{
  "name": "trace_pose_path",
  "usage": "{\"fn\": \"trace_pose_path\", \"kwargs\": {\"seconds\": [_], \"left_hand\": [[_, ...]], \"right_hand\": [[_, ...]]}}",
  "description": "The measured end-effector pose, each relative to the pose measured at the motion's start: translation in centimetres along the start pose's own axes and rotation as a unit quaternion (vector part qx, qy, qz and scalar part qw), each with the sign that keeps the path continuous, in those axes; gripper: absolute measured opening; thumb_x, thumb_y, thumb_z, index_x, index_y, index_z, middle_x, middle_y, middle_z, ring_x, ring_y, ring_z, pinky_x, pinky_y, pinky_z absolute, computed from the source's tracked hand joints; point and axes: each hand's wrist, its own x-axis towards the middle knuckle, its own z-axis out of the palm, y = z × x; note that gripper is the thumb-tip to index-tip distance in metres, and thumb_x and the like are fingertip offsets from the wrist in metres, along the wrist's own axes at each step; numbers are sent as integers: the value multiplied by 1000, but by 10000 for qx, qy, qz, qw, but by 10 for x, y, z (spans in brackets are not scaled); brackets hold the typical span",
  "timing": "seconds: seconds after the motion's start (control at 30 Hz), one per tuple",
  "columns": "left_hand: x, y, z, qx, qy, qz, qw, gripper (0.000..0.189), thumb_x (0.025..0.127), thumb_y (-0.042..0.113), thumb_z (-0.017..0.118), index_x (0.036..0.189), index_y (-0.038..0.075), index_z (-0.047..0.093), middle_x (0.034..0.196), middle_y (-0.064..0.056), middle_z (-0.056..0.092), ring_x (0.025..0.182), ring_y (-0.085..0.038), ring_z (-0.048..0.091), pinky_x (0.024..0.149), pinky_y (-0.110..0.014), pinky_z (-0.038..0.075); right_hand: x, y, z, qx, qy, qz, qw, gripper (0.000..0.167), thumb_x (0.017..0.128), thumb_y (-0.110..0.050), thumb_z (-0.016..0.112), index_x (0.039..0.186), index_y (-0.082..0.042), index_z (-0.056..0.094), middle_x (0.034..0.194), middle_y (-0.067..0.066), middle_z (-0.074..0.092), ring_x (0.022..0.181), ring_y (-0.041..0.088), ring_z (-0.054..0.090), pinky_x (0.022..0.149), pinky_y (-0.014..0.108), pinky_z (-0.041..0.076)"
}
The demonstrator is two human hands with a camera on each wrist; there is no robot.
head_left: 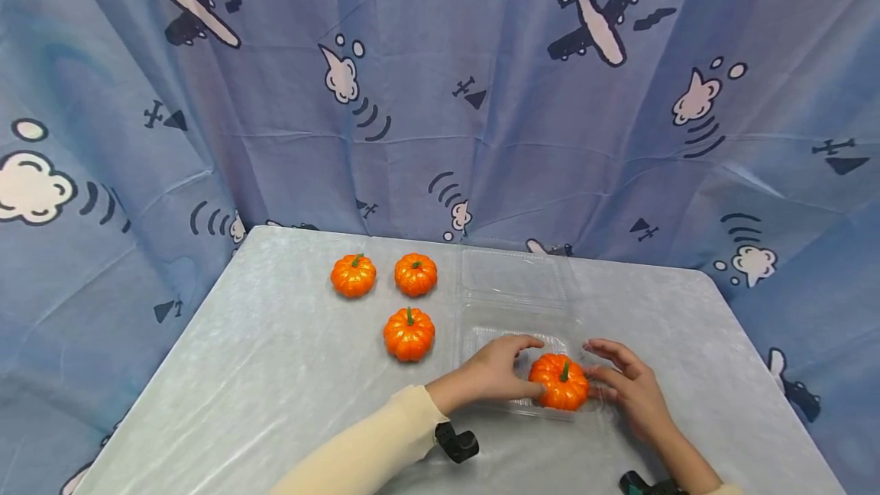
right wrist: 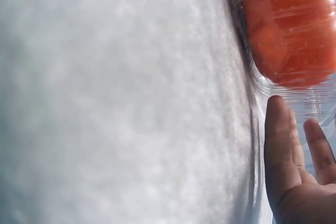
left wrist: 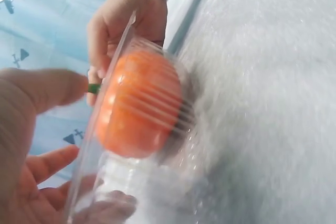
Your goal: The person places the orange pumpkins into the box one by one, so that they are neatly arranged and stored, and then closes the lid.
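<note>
A small orange pumpkin [head_left: 555, 392] with a green stem sits inside the front part of a clear plastic clamshell box [head_left: 485, 336], near its front right corner. My left hand [head_left: 496, 370] reaches over the box from the left, its thumb at the pumpkin's left side and its fingers spread. In the left wrist view the thumb [left wrist: 58, 86] is close to the stem. On the other side, my right hand [head_left: 634, 390] has its fingers extended at the box's right wall. Ribbed clear plastic lies between the right fingers [right wrist: 278, 140] and the pumpkin in the right wrist view.
Three more orange pumpkins stand left of the box: one at the back left [head_left: 353, 277], one beside it [head_left: 415, 276], one nearer [head_left: 409, 337]. The box's lid [head_left: 512, 275] lies folded back on the white-covered table [head_left: 275, 373]. A blue patterned curtain [head_left: 426, 98] hangs behind.
</note>
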Motion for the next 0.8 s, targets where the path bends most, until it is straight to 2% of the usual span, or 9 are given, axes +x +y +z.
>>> {"fn": "trace_pose_path", "kwargs": {"seconds": [0.23,0.37,0.53,0.67,0.8], "left_hand": [[-10,-2,-19,-120,400,173,9990,59,77,39,75,130,20,57,131,0,59,114,-22,59,88,-22,48],[-18,0,-34,-404,498,99,9979,59,78,40,75,132,24,55,133,5,57,118,-23,58,90,-26,49],[-30,1,-50,-637,695,186,9954,59,80,38,74,134,26,53,136,6,54,120,-20,56,90,-27,51],[-40,1,-64,-659,1076,436,9911,58,80,35,74,134,23,54,135,3,56,118,-20,56,89,-27,52],[-50,-1,-80,-713,1575,749,9821,58,79,29,75,132,19,55,133,0,57,116,-20,56,88,-32,54]], "right_hand": [[1,-1,0,-74,99,37,9999,42,96,-6,55,134,7,42,113,-17,62,87,6,68,67,30,59],[2,-3,0,-58,108,141,9998,40,96,-7,56,133,4,44,113,-18,63,88,6,68,68,30,59],[1,-3,0,-49,129,305,9994,38,96,-8,56,132,-1,47,111,-19,63,87,5,67,67,31,59],[0,-2,1,-80,204,421,9989,41,95,-8,57,133,3,44,110,-19,63,86,6,67,66,33,60],[-1,-1,2,-114,232,436,9987,43,95,-8,57,134,3,44,110,-19,63,85,7,67,66,33,60]]}}
